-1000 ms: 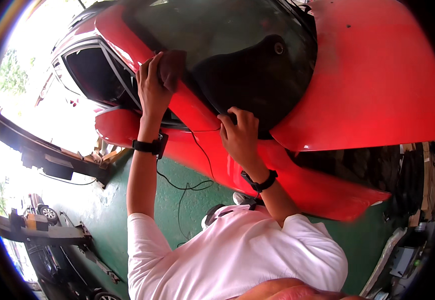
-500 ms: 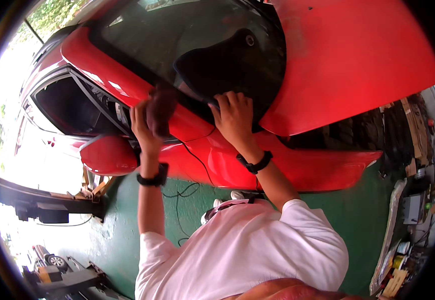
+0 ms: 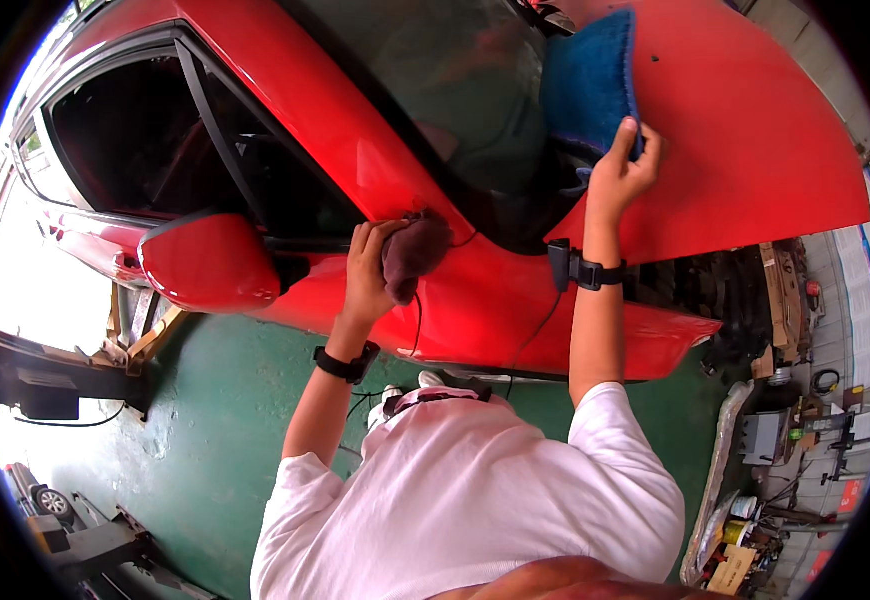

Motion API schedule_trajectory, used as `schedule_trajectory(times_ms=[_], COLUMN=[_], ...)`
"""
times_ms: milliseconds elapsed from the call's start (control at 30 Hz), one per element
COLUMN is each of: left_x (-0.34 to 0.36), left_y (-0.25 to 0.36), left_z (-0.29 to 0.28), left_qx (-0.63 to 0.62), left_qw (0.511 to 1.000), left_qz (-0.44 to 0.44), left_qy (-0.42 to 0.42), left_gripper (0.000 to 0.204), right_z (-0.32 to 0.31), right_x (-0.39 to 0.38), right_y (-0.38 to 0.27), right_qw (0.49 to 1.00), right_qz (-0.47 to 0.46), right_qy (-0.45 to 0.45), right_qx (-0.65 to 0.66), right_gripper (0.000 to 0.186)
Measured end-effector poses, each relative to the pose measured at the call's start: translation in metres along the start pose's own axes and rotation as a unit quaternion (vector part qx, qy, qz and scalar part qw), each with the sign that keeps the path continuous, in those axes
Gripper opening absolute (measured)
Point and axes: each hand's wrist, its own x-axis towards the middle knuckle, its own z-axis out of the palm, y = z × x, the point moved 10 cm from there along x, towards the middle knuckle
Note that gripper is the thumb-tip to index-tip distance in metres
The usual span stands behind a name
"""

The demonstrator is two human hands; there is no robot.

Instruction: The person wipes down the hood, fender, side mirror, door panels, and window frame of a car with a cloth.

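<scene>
In my left hand point(image 3: 367, 275) is a bunched maroon cloth point(image 3: 417, 250), closed in my fingers and resting against the red panel beside the windshield pillar. A blue cloth point(image 3: 590, 80) with a stitched edge hangs from my right hand point(image 3: 627, 172), whose fingers pinch its near corner. This cloth spreads over the lower windshield point(image 3: 455, 110) and the rear edge of the raised-looking red hood point(image 3: 745, 140). Black bands circle both my wrists, and a thin dark cable runs down by each arm.
The red side mirror point(image 3: 210, 262) juts out left of my left forearm. Below the car is a green floor point(image 3: 225, 400) with cables. Black lift arms point(image 3: 55, 385) stand at the left. Tools, wood and a grey box point(image 3: 763, 438) line the right wall.
My left hand has moved right along the car with the maroon cloth. My right hand has moved right and away from me, and now holds the blue cloth, which was not visible before.
</scene>
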Motion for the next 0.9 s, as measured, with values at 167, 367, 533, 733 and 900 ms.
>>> schedule_trajectory(times_ms=[167,367,533,733,900], left_x=[0.004,0.005,0.006,0.0,0.02], left_y=[0.0,-0.002,-0.005,-0.011,0.002], left_z=[-0.002,0.001,0.002,0.003,-0.005], left_qx=[-0.023,-0.045,-0.04,-0.048,-0.08], left_qw=[1.0,0.998,0.998,0.998,0.996], left_qz=[0.003,0.024,0.023,0.018,0.042], left_qy=[-0.018,-0.023,-0.033,-0.035,-0.002], left_gripper=[0.058,0.057,0.058,0.058,0.061], right_z=[-0.016,-0.051,-0.073,-0.111,-0.147], right_x=[0.038,0.069,0.104,0.143,0.153], right_y=[-0.018,-0.02,-0.024,-0.011,-0.003], right_qw=[0.998,0.979,0.972,0.96,0.96], right_qz=[0.02,0.105,0.115,0.12,0.114], right_qy=[0.066,0.133,0.166,0.199,0.208], right_qx=[0.009,0.109,0.122,0.153,0.147], right_gripper=[0.028,0.03,0.028,0.027,0.024])
